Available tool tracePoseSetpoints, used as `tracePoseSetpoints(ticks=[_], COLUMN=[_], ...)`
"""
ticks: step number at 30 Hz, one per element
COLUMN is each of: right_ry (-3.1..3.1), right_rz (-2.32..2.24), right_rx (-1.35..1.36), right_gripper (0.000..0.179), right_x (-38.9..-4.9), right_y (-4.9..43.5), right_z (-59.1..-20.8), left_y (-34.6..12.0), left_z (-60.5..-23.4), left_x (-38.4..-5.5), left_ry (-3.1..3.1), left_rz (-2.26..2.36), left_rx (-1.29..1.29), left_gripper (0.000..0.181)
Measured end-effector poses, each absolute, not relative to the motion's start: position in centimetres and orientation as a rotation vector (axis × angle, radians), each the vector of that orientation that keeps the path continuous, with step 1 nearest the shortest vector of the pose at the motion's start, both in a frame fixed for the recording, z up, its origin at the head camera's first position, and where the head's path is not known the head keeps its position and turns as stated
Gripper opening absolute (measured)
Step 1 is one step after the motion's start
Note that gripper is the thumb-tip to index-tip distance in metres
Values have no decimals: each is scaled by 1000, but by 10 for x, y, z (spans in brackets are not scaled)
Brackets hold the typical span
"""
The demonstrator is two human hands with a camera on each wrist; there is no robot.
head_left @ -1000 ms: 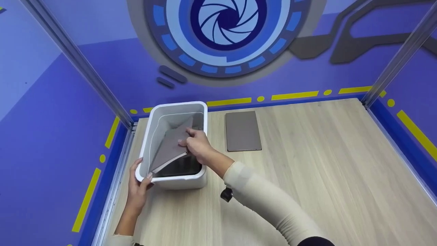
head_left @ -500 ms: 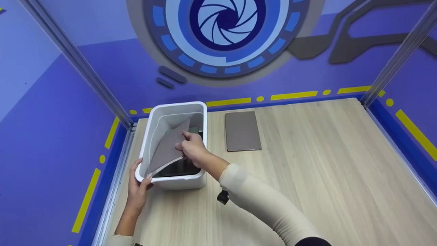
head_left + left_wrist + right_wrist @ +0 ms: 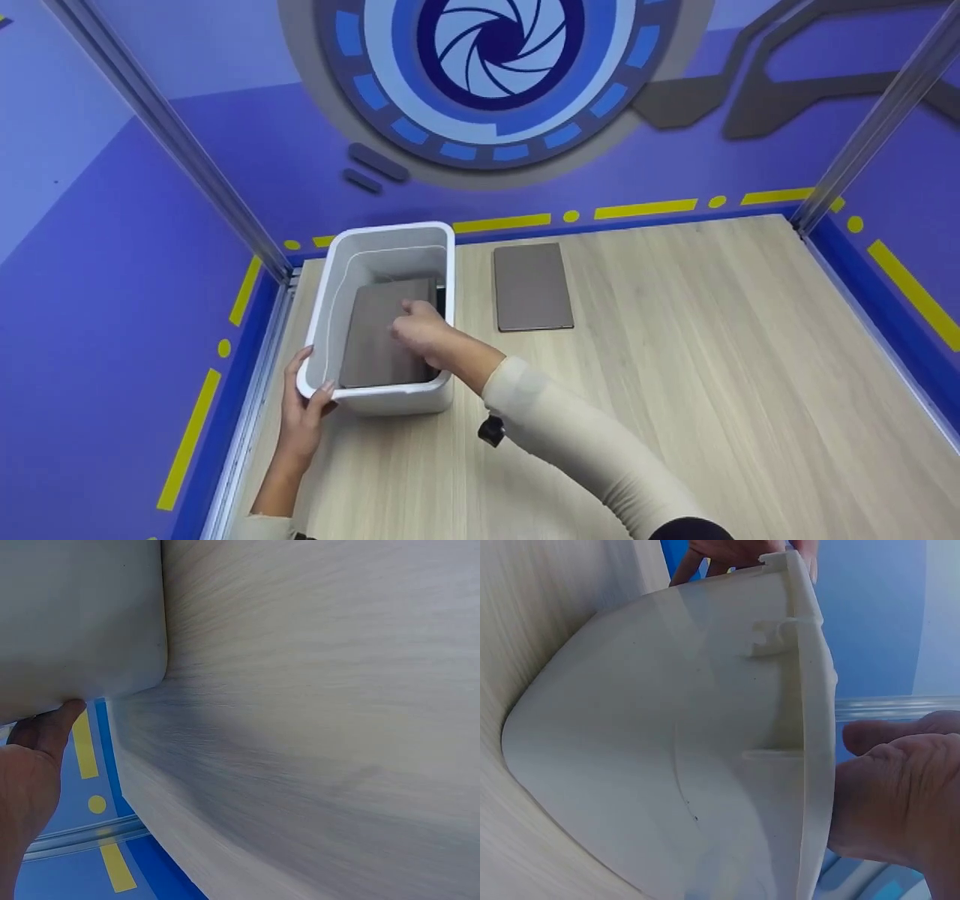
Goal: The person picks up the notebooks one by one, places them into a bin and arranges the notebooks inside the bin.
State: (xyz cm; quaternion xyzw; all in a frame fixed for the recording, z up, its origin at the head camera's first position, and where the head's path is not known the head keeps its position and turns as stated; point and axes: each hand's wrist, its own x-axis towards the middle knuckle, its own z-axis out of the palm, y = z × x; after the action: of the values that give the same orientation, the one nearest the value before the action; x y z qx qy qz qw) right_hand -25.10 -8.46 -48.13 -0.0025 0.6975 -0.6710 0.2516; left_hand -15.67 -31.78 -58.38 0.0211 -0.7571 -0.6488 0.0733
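At the near left corner of a white plastic bin (image 3: 397, 403), my left hand (image 3: 301, 420) grips the rim, thumb over the edge and fingers along the outer side. A grey-brown notebook (image 3: 379, 352) lies nearly flat inside the bin. My right hand (image 3: 424, 331) reaches over the bin's right rim, low above the notebook, with thumb and index finger loosely bent over its cover. In the right wrist view the right thumb (image 3: 866, 736) shows past the rim, while the bin's wall hides the other fingers.
A second grey-brown notebook (image 3: 532, 289) lies flat on the wood-grain table (image 3: 675, 360), right of the bin. Blue-purple panels (image 3: 255, 142) with metal corner posts stand around the table's back and sides. Something dark (image 3: 441, 300) shows inside the bin beside the notebook.
The notebook in the bin has gone from tilted, pinched by my right hand, to nearly flat and lower. My right hand has shifted slightly left; the left hand stays on the rim.
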Motion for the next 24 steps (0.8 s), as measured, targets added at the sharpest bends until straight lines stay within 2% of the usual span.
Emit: tracePoseSetpoints(ticks=[12, 24], right_ry=[1761, 1796], right_rz=[-1910, -2003], right_rx=[-98, -138], right_gripper=[66, 38], right_x=[-252, -261], right_y=[-66, -23], right_z=[-463, -454], left_y=[-317, -316], left_z=[-582, -583], left_x=[-156, -156], left_ry=[-2299, -2290], left_rz=[-1912, -1909], left_rx=[91, 87], left_gripper=[67, 66])
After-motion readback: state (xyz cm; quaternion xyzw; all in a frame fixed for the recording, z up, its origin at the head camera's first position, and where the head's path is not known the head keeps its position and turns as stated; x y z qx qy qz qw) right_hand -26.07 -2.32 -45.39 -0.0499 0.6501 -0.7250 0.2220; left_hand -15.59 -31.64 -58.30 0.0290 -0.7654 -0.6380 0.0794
